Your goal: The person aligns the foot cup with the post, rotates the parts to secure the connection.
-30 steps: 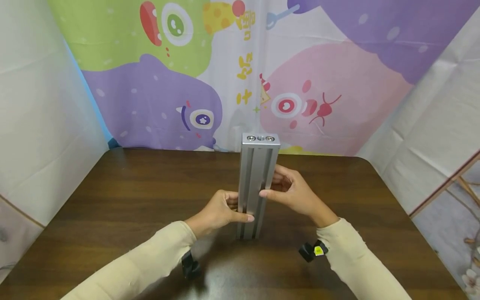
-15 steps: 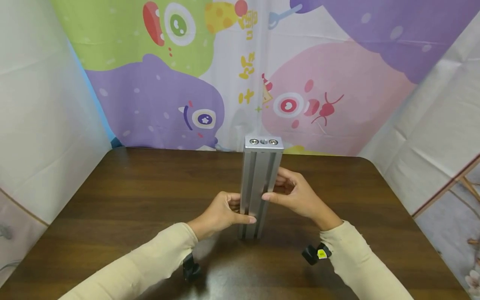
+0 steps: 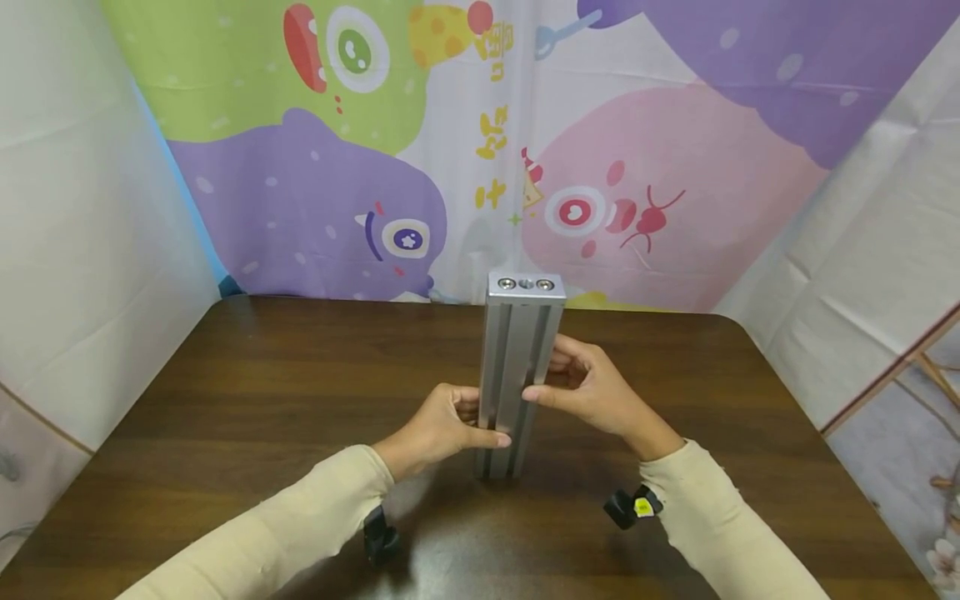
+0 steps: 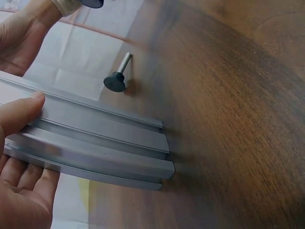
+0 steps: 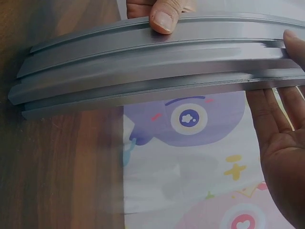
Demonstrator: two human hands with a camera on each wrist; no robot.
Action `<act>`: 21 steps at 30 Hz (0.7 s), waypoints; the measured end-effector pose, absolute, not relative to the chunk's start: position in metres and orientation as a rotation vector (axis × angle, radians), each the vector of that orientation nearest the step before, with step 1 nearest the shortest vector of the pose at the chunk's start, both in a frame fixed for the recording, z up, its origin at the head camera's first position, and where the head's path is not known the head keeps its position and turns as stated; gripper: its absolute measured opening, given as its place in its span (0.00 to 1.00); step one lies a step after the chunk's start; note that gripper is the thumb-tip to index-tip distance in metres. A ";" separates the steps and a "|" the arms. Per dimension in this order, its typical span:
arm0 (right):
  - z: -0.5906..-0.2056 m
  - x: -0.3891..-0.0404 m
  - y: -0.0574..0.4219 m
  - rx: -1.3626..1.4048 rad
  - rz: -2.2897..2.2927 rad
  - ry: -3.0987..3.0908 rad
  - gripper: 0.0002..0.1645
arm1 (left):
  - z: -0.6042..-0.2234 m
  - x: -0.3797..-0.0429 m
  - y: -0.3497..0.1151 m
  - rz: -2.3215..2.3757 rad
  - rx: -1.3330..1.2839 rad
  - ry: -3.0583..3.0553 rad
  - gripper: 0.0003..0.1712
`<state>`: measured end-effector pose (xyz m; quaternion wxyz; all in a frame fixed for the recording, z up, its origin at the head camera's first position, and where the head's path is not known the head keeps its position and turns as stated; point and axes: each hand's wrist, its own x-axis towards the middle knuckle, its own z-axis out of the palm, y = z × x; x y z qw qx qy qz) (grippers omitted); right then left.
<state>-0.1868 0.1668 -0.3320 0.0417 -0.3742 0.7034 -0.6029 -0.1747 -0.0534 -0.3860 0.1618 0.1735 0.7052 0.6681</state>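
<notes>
A silver aluminium extrusion profile [image 3: 513,367] stands upright, slightly tilted, over the table. Two screws and a hole between them show in its top end. My left hand [image 3: 442,429] grips its lower part, thumb on the near face and fingers behind. Higher up, my right hand [image 3: 600,392] holds the opposite side, its thumb on the near face. The profile's grooved lower end appears close to the tabletop in the left wrist view; whether it touches, I cannot tell. A levelling foot [image 4: 116,81] with a black base and a metal stem lies on the table there.
The dark wooden table [image 3: 300,350] has a rounded far edge. Behind it hangs a cartoon-printed curtain [image 3: 337,200], with pale cloth at both sides. A black wrist mount [image 3: 380,533] hangs below the left sleeve, another mount [image 3: 632,507] below the right one.
The profile's top end has dipped slightly towards me and a little to the right, mostly in the first half second. Both hands keep their grip on it and have shifted barely.
</notes>
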 end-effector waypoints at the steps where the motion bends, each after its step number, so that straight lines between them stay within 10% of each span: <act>1: -0.332 -0.187 0.167 -1.144 -1.844 2.151 0.35 | -0.386 -0.175 -0.053 1.907 0.501 2.011 0.25; 21: -0.338 -0.202 0.259 -0.766 -1.251 2.674 0.27 | -0.374 -0.177 -0.051 1.977 0.551 1.934 0.23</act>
